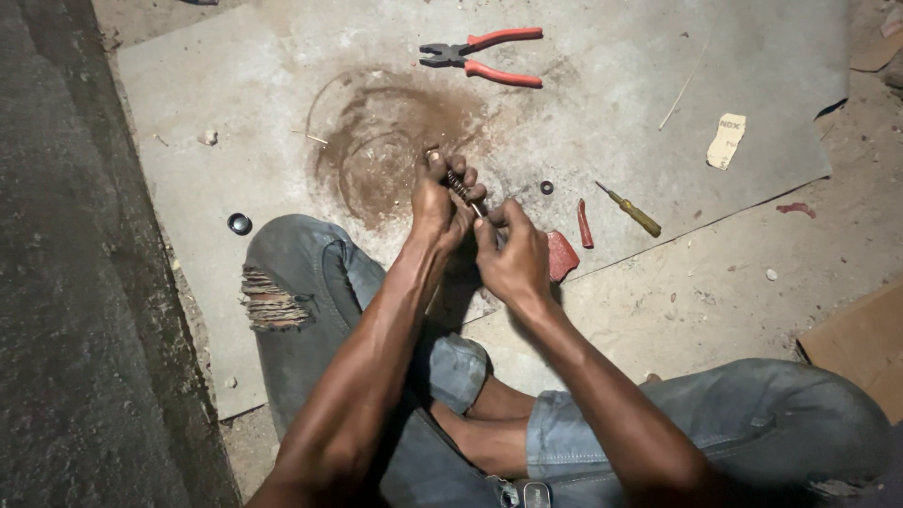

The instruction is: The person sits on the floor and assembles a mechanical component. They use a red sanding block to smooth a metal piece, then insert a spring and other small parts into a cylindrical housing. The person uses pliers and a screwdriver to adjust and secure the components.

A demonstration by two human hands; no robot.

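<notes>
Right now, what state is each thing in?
Left hand: closed around the spring-like rod.
Right hand: pinching the rod's lower end.
Spring-like rod: held off the sheet, tilted.
Pliers: lying flat, handles spread, untouched.
Yellow-handled screwdriver: lying flat, untouched.
Black ring: lying loose.

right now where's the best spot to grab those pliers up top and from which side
Take the pliers by the two red handles, coming from the right. The handles splay apart toward the right with a gap between them, while the dark metal jaws point left. They lie flat on the grey sheet, clear of other things.
</notes>
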